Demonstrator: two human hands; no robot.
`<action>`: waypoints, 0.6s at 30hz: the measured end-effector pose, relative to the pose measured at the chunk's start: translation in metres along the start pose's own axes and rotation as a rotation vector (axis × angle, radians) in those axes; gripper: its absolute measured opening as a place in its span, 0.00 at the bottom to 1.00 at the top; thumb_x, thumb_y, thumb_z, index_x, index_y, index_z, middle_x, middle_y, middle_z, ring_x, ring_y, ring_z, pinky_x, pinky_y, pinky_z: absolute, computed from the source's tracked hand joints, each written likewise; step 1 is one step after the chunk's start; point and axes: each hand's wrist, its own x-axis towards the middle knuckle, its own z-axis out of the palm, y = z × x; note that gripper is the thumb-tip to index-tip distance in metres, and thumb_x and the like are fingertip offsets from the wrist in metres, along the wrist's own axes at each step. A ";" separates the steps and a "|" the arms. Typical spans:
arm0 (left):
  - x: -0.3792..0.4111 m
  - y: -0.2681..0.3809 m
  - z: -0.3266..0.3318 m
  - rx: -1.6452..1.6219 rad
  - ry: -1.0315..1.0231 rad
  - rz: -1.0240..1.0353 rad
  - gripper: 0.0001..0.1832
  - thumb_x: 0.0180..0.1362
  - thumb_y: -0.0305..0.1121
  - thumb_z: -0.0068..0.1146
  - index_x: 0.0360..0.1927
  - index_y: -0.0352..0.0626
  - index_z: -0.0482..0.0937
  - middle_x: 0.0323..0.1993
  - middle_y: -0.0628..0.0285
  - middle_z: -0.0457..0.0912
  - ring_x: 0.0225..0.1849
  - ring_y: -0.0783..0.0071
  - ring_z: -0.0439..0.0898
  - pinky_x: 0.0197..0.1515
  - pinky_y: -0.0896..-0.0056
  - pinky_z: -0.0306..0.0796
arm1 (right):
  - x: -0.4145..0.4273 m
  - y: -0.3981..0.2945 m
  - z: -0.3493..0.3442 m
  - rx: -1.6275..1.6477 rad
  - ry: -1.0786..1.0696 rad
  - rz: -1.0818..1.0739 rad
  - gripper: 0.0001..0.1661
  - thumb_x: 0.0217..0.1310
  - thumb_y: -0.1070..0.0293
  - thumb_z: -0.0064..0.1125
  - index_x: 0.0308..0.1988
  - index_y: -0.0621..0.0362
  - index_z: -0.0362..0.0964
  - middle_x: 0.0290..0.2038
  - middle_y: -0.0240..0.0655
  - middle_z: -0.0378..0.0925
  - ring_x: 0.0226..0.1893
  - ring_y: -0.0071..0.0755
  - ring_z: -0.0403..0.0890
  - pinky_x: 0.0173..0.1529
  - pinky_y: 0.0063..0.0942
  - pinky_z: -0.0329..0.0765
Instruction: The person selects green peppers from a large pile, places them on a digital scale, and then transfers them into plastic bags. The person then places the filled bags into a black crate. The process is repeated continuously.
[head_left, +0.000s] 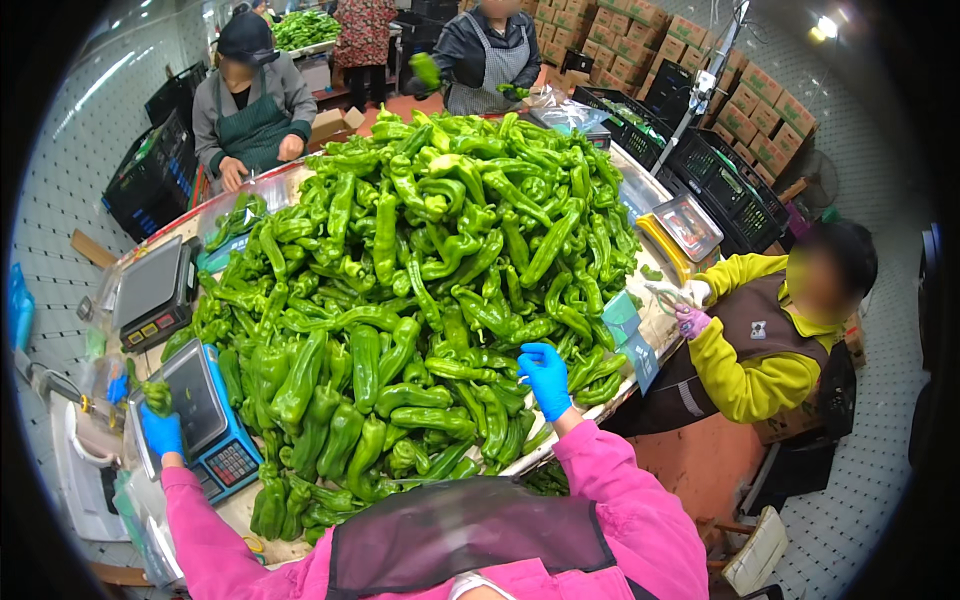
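A large heap of long green peppers covers the table in front of me. My left hand, in a blue glove, holds a green pepper over the near edge of a blue digital scale. My right hand, also blue-gloved, is raised over the right side of the heap with fingers bent and nothing visible in it. Blue-green printed packaging lies to its right, at the table's edge.
A second scale stands at left, near a bag of peppers. At right a co-worker holds scissors; two other people stand across the table. Black crates and stacked cartons are beyond.
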 end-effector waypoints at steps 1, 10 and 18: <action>-0.014 0.022 -0.002 0.308 -0.002 -0.076 0.51 0.41 0.42 0.74 0.70 0.46 0.60 0.56 0.47 0.77 0.54 0.49 0.79 0.54 0.49 0.74 | 0.009 0.002 -0.004 -0.052 0.052 -0.058 0.17 0.59 0.70 0.65 0.48 0.59 0.74 0.37 0.34 0.79 0.30 0.28 0.81 0.30 0.25 0.78; -0.003 0.041 0.006 0.358 -0.249 -0.052 0.73 0.30 0.52 0.81 0.76 0.54 0.42 0.71 0.39 0.55 0.71 0.40 0.57 0.68 0.40 0.58 | 0.087 -0.014 -0.059 -1.129 0.203 -0.316 0.31 0.50 0.65 0.68 0.55 0.51 0.70 0.53 0.43 0.72 0.48 0.55 0.78 0.49 0.44 0.77; -0.013 0.008 0.018 0.206 -0.075 0.313 0.63 0.36 0.34 0.77 0.75 0.48 0.49 0.71 0.41 0.56 0.71 0.41 0.58 0.70 0.49 0.57 | 0.042 -0.024 -0.098 -0.437 0.409 -0.536 0.19 0.55 0.77 0.67 0.47 0.56 0.73 0.39 0.31 0.76 0.38 0.25 0.78 0.42 0.26 0.77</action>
